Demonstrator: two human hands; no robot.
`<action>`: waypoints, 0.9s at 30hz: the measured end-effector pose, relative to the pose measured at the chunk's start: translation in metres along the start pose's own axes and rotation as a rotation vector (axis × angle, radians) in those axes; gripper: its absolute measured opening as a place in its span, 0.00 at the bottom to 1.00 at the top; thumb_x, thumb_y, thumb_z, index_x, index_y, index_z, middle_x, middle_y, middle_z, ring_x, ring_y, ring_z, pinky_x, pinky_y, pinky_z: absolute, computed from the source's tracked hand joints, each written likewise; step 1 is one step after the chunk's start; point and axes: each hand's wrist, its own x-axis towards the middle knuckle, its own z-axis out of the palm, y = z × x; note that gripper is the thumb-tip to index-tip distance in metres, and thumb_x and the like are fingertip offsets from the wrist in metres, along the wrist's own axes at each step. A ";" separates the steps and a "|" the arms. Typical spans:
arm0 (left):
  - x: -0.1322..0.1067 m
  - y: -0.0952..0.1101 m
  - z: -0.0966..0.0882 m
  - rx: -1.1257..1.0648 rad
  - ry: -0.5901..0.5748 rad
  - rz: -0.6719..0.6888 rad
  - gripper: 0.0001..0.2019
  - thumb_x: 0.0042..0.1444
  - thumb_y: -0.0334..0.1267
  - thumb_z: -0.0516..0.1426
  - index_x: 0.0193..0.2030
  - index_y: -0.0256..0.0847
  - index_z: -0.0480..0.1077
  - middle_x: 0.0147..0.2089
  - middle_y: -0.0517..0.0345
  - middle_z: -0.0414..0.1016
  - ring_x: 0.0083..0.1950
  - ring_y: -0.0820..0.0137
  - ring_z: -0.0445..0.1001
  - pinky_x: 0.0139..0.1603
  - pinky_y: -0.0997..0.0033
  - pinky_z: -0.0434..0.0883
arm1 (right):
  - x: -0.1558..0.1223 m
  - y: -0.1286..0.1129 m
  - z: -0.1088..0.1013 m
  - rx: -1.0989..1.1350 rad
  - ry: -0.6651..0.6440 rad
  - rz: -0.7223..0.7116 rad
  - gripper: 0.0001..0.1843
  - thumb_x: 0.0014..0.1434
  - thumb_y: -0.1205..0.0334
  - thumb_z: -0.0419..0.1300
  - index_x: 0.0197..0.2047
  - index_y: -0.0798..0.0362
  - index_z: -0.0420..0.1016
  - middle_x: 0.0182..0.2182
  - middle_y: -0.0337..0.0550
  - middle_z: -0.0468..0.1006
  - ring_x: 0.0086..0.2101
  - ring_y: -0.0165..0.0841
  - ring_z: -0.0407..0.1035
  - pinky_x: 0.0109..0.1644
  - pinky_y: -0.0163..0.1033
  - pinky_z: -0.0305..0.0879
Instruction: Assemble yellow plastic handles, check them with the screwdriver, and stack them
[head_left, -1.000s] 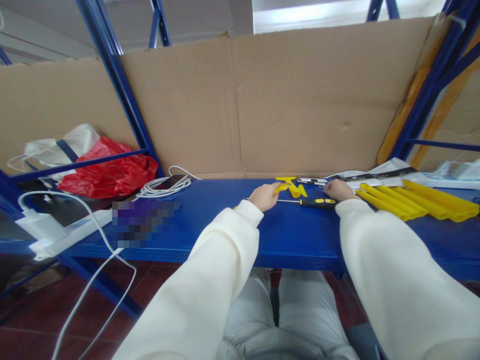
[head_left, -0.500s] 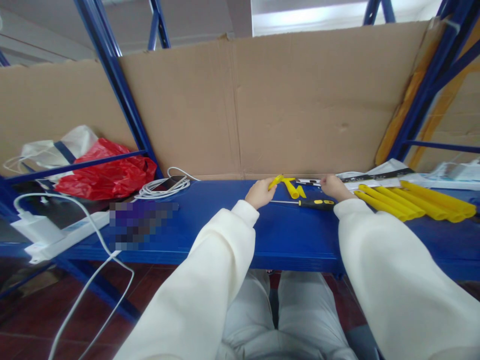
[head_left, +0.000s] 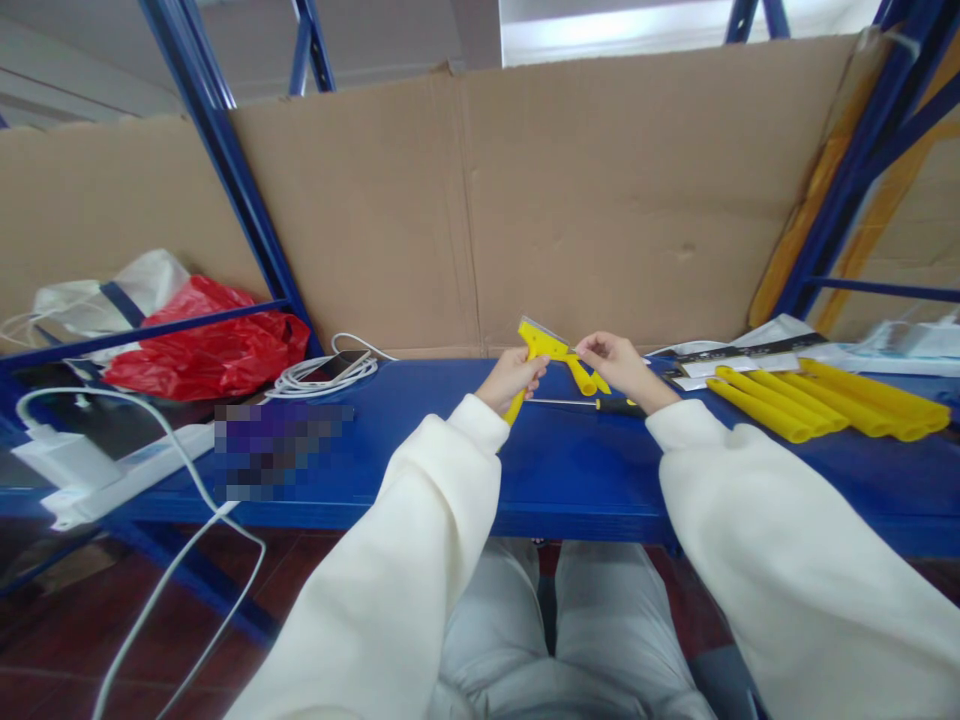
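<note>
My left hand (head_left: pixel 516 378) is closed round the handle of a yellow scraper (head_left: pixel 541 340), its wide head raised and a thin strip along the top edge. At the right end of that head, the fingers of my right hand (head_left: pixel 613 362) are pinched together; whatever they hold is too small to make out. Below lies another yellow piece (head_left: pixel 580 378) with a round hollow end, beside a small yellow bit (head_left: pixel 601 382). A screwdriver (head_left: pixel 619 405) with a black and yellow handle rests on the blue shelf (head_left: pixel 420 430), partly under my right wrist.
Several yellow tubes (head_left: pixel 780 410) lie at the right, in front of black and white packaging (head_left: pixel 739 358). Coiled white cable (head_left: pixel 324 378), a red plastic bag (head_left: pixel 214 345) and a white power strip (head_left: pixel 142 470) are at the left. Cardboard (head_left: pixel 585 200) walls the back.
My left hand has tilted the scraper up so its head shows. My right hand has moved left, from the packaging to the scraper's head.
</note>
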 end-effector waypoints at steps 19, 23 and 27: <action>0.000 -0.004 0.004 0.028 -0.033 -0.210 0.08 0.62 0.26 0.52 0.31 0.39 0.63 0.21 0.69 0.60 0.15 0.83 0.54 0.16 0.82 0.51 | -0.010 -0.005 0.015 0.008 -0.153 0.027 0.12 0.50 0.53 0.64 0.24 0.52 0.70 0.20 0.36 0.70 0.24 0.29 0.62 0.31 0.36 0.64; -0.001 -0.003 0.005 0.027 -0.031 -0.206 0.09 0.63 0.26 0.52 0.31 0.39 0.62 0.20 0.69 0.60 0.15 0.83 0.53 0.16 0.83 0.50 | -0.011 -0.005 0.016 0.011 -0.159 0.031 0.10 0.49 0.55 0.63 0.25 0.52 0.71 0.21 0.37 0.70 0.24 0.29 0.62 0.33 0.37 0.64; -0.001 -0.003 0.005 0.025 -0.037 -0.211 0.12 0.64 0.25 0.51 0.29 0.39 0.61 0.20 0.69 0.60 0.15 0.83 0.53 0.16 0.82 0.50 | -0.010 -0.003 0.017 0.035 -0.145 0.029 0.12 0.49 0.53 0.64 0.25 0.52 0.71 0.21 0.38 0.71 0.25 0.29 0.63 0.34 0.38 0.65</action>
